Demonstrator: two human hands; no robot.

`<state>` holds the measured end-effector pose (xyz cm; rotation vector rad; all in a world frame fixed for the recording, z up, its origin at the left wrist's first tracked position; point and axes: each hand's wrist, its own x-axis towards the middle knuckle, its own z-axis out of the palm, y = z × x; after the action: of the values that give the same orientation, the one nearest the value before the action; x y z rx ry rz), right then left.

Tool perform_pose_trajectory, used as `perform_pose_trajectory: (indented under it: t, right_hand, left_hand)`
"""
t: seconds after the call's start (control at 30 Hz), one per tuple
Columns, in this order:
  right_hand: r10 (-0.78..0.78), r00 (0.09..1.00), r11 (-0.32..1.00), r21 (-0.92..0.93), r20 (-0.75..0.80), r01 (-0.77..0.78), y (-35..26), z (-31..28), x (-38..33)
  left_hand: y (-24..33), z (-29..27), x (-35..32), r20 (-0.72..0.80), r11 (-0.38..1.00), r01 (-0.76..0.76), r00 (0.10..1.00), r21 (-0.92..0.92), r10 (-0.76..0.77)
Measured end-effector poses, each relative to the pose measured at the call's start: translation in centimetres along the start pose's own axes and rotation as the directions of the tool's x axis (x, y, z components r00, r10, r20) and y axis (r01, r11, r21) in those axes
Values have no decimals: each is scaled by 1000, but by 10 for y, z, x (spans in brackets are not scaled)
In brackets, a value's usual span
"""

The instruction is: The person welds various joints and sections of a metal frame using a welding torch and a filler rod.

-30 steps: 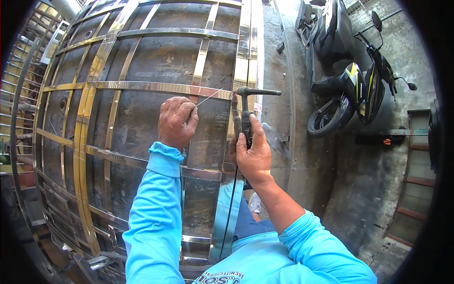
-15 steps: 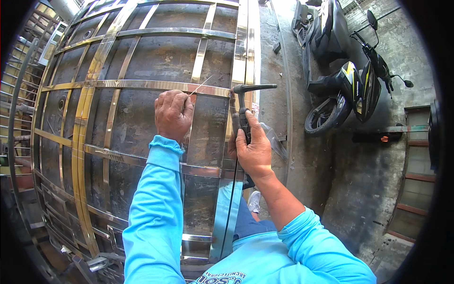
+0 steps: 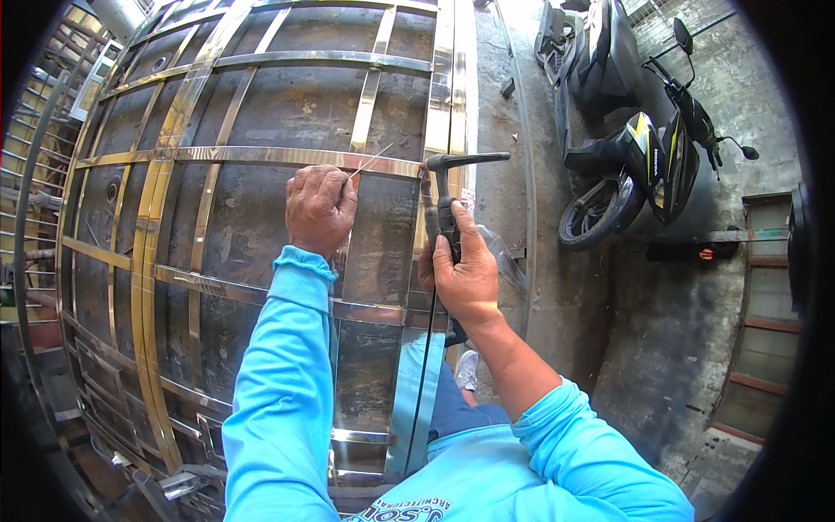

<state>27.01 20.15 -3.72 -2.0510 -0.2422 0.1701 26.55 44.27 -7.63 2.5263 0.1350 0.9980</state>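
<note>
My right hand (image 3: 470, 277) is wrapped round the handle of a black TIG welding torch (image 3: 445, 187). The torch's head lies near the joint where a polished metal crossbar (image 3: 287, 157) meets the long shiny outer bar (image 3: 444, 96) of a metal frame. In my left hand (image 3: 318, 204), closed and resting on the frame, a thin metal filler rod (image 3: 372, 162) is pinched; its free end points up and to the right, short of the torch. Below the frame shows a dark, stained metal tabletop (image 3: 287, 109).
A black and yellow motorcycle (image 3: 644, 157) stands on the concrete floor to the right. A clamp (image 3: 183, 481) sits at the table's lower left. Metal bars (image 3: 30, 217) stand along the left side. A crumpled clear plastic sheet (image 3: 503, 257) hangs beside my right hand.
Almost nothing differs. The filler rod's tip has dipped slightly, and both hands hold nearly the same places.
</note>
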Motion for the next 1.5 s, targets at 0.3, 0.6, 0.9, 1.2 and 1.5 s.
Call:
perform_pose_trajectory:
  t: [0.3,0.6,0.9,1.2,1.5]
  right_hand:
    - [28,999,996,88,-29,-25,5,2,-3]
    - [109,994,992,70,-26,-107,15,-55,7]
    - [442,896,859,309,-46,-408,-75,-282,85]
    - [-852,468,173,719,-233,673,-231,-525,149]
    - [-476,855,33,976,206,-216,-120,-475,228]
  left_hand:
    - [3,0,-2,4,998,-52,999,21,52]
    - [6,2,-5,26,988,-125,992,86,124]
    - [5,-75,-15,-170,968,1,984,251,44]
    - [77,-131,-75,-301,887,296,934,354,-192]
    - [260,-41,-113,-624,718,635,691,284,-365]
